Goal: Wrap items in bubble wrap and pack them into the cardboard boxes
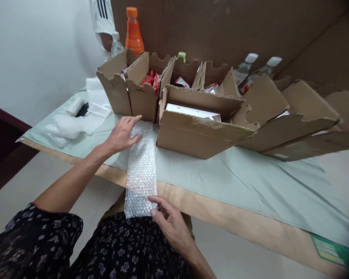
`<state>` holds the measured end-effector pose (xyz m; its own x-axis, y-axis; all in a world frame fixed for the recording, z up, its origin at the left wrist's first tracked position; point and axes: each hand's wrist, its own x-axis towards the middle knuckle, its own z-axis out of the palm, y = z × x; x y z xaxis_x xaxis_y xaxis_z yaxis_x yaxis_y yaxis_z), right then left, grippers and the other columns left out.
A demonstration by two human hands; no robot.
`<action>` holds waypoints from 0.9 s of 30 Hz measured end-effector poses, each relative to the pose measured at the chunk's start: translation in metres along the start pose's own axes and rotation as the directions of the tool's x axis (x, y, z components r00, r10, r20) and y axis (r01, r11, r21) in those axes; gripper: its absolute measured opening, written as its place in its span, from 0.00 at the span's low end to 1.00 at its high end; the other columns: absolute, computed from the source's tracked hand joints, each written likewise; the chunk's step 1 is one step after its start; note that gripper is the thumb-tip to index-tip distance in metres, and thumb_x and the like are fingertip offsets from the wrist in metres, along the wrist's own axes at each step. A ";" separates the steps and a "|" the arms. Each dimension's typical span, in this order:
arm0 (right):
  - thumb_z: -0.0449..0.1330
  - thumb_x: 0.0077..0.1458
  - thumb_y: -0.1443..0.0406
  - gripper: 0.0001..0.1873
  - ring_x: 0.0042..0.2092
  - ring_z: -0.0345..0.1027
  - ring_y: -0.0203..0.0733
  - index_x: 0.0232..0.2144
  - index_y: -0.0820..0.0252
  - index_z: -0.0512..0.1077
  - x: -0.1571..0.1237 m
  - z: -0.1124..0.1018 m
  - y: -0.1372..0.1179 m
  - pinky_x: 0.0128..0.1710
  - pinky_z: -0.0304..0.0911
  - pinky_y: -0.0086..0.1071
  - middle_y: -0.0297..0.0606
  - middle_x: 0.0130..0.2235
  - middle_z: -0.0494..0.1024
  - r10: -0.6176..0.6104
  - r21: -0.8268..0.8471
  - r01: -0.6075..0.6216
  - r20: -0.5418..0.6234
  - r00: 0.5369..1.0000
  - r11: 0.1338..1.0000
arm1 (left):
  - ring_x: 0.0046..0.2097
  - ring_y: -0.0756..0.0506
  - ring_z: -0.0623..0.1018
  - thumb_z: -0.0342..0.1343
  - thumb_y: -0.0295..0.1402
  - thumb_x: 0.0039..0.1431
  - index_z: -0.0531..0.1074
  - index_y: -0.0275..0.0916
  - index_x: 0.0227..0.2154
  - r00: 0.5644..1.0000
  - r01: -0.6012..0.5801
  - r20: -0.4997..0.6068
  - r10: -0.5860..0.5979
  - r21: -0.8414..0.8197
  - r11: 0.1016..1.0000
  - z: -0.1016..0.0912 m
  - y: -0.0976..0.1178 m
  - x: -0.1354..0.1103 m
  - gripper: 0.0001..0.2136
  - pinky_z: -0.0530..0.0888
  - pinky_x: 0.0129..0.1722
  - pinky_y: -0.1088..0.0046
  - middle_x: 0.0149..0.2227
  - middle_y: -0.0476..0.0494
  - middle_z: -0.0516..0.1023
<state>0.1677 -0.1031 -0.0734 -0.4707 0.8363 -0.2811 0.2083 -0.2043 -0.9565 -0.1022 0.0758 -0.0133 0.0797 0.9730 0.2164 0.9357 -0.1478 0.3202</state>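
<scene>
A strip of clear bubble wrap (142, 162) lies lengthwise across the table's front edge, its near end reaching over my lap. My left hand (123, 133) is at the far end of the strip, fingers spread, index finger and thumb over the wrap. Down at the near end, my right hand (170, 221) has hold of the strip's right edge. Its thumb and index fingertip rest on top of the wrap, slightly apart; the other fingers are mostly hidden.
Cardboard bins (203, 135) with packets and a white box (192, 112) line the table's back. More bubble wrap (72, 124) lies at the left. Behind the bins stand an orange bottle (134, 35) and clear bottles (246, 66). A green cloth (197, 166) covers the wooden table.
</scene>
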 end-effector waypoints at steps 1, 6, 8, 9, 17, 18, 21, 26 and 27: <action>0.61 0.63 0.57 0.19 0.40 0.74 0.43 0.54 0.52 0.79 -0.001 0.000 0.001 0.43 0.72 0.40 0.40 0.42 0.82 0.015 0.039 -0.015 0.003 1.000 0.999 | 0.65 0.30 0.69 0.59 0.39 0.59 0.63 0.34 0.67 0.999 -0.048 0.016 0.050 -0.104 0.993 -0.002 -0.002 -0.017 0.33 0.66 0.65 0.45 0.63 0.30 0.73; 0.66 0.61 0.49 0.23 0.36 0.73 0.39 0.54 0.50 0.77 0.002 -0.014 -0.009 0.43 0.70 0.36 0.33 0.32 0.78 0.069 0.358 -0.095 0.085 0.994 0.929 | 0.70 0.30 0.65 0.53 0.65 0.60 0.66 0.50 0.67 0.877 0.003 0.363 0.316 -0.660 0.751 -0.022 -0.017 -0.134 0.38 0.65 0.67 0.44 0.70 0.38 0.66; 0.66 0.60 0.48 0.24 0.36 0.75 0.38 0.54 0.50 0.77 0.016 -0.016 -0.020 0.47 0.69 0.37 0.34 0.35 0.81 0.040 0.458 -0.075 0.085 0.996 0.886 | 0.70 0.28 0.67 0.57 0.70 0.51 0.59 0.50 0.71 0.852 0.082 0.396 0.342 -0.747 0.660 -0.021 -0.015 -0.164 0.48 0.65 0.67 0.45 0.70 0.35 0.66; 0.66 0.60 0.48 0.24 0.36 0.75 0.37 0.53 0.50 0.77 0.026 -0.016 -0.025 0.47 0.69 0.37 0.36 0.38 0.82 0.026 0.497 -0.061 0.077 0.997 0.866 | 0.68 0.29 0.69 0.60 0.69 0.49 0.57 0.49 0.72 0.869 0.117 0.391 0.303 -0.758 0.642 -0.016 -0.012 -0.173 0.52 0.67 0.66 0.47 0.68 0.34 0.69; 0.63 0.64 0.55 0.37 0.45 0.80 0.43 0.70 0.50 0.55 0.076 -0.014 -0.034 0.39 0.74 0.35 0.44 0.52 0.82 -0.065 0.375 0.104 -0.115 0.991 0.921 | 0.32 0.47 0.78 0.56 0.36 0.62 0.68 0.38 0.63 0.944 0.324 0.129 -0.302 -0.523 0.788 0.037 0.014 -0.141 0.27 0.75 0.37 0.69 0.32 0.50 0.79; 0.61 0.66 0.57 0.35 0.43 0.80 0.42 0.70 0.50 0.55 0.074 -0.018 -0.032 0.40 0.75 0.36 0.43 0.51 0.82 -0.115 0.267 0.157 -0.166 0.979 0.951 | 0.32 0.47 0.78 0.56 0.36 0.60 0.66 0.38 0.64 0.944 0.328 0.138 -0.300 -0.487 0.809 0.038 0.013 -0.137 0.29 0.74 0.37 0.69 0.32 0.50 0.80; 0.56 0.69 0.64 0.20 0.47 0.79 0.44 0.61 0.50 0.70 0.066 -0.029 -0.029 0.49 0.75 0.43 0.41 0.49 0.83 -0.358 -0.190 0.325 -0.177 0.917 0.926 | 0.32 0.46 0.78 0.57 0.36 0.60 0.63 0.39 0.67 0.939 0.344 0.177 -0.296 -0.427 0.836 0.038 0.009 -0.132 0.31 0.74 0.36 0.68 0.32 0.50 0.81; 0.57 0.62 0.71 0.23 0.68 0.63 0.56 0.58 0.55 0.74 0.082 -0.036 -0.028 0.59 0.67 0.55 0.48 0.65 0.73 -0.508 -0.738 0.503 0.252 0.823 0.449 | 0.30 0.47 0.78 0.57 0.33 0.61 0.66 0.40 0.64 0.950 0.311 0.141 -0.278 -0.358 0.880 0.039 0.010 -0.132 0.28 0.74 0.34 0.70 0.31 0.51 0.80; 0.57 0.62 0.72 0.22 0.69 0.61 0.57 0.57 0.56 0.74 0.087 -0.036 -0.027 0.58 0.68 0.55 0.49 0.66 0.72 -0.495 -0.774 0.508 0.295 0.817 0.378 | 0.30 0.47 0.78 0.57 0.33 0.61 0.68 0.40 0.63 0.958 0.287 0.099 -0.270 -0.337 0.897 0.038 0.012 -0.134 0.26 0.74 0.35 0.69 0.32 0.50 0.80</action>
<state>0.1524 -0.0068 -0.0693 -0.7404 0.6349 0.2207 0.5032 0.7412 -0.4443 -0.0888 -0.0492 -0.0735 -0.1422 0.9894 0.0297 0.7461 0.0875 0.6600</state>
